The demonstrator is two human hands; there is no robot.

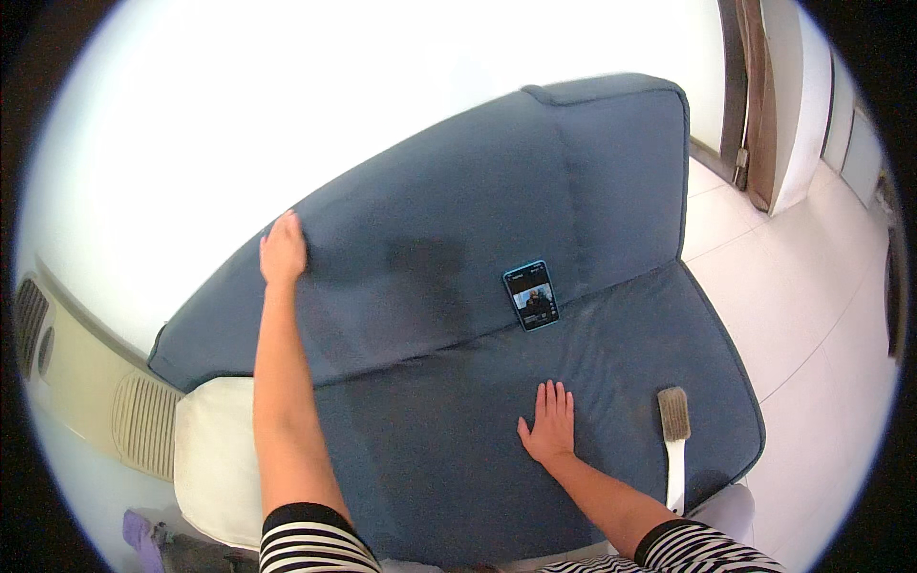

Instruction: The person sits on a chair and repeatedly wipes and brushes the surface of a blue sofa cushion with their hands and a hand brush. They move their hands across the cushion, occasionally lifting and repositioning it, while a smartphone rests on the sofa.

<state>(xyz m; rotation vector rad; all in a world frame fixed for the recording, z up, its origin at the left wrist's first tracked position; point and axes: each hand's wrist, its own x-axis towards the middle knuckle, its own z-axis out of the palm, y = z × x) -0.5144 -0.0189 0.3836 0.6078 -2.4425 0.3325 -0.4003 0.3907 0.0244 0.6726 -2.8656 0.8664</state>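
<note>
A dark blue fabric sofa fills the middle of the view, its backrest against a white wall. My left hand lies over the top edge of the backrest, its fingertips partly hidden behind that edge. Flat on the seat, palm down with fingers spread, rests my right hand. Just above it, a phone in a blue case leans where seat and backrest meet, its screen lit with a picture. A brush with a white handle and greyish-brown bristles lies on the seat to the right of my right hand.
A cream cushion sits at the sofa's left end. Past it stands a cream plastic item with slatted panels, and something purple lies lower down. Pale floor tiles stretch along the right, up to a brown door frame.
</note>
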